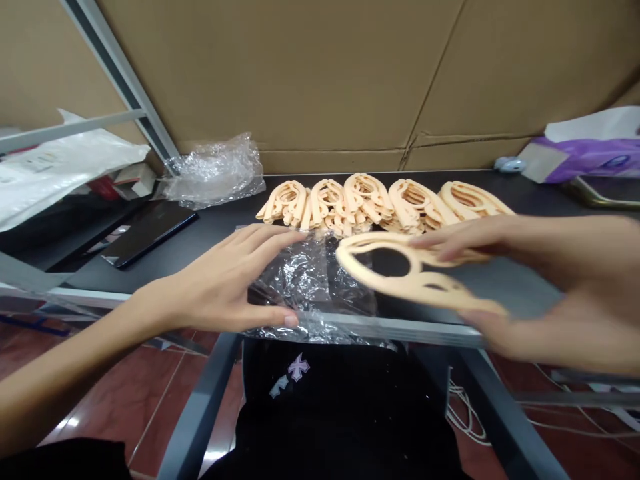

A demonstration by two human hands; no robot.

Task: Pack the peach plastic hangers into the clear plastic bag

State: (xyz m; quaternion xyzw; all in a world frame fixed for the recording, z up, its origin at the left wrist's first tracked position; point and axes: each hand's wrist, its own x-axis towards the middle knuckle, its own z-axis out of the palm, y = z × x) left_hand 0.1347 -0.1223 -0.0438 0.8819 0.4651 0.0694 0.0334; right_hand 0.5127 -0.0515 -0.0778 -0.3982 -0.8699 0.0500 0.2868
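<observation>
My right hand (545, 293), smeared by motion, grips a cream-coloured folding clothes hanger (380, 283) between thumb and fingers. The hanger is folded up and tilted over the near part of the desk; more than one may be stacked there, but I cannot tell. My left hand (235, 280) lies spread, thumb apart from the fingers, at the left side of a clear plastic bag (305, 273). The bag is crinkled and hangs partly over the desk's front edge. Behind it, several piles of the same folded hangers (367, 197) stand in a row.
Crumpled clear plastic (217, 170) sits at the back left, with a dark phone-like slab (150, 233) in front of it. A white plastic package (65, 167) is on the far left. At the back right stands a purple tissue pack (590, 159). Cardboard (300, 73) walls the back.
</observation>
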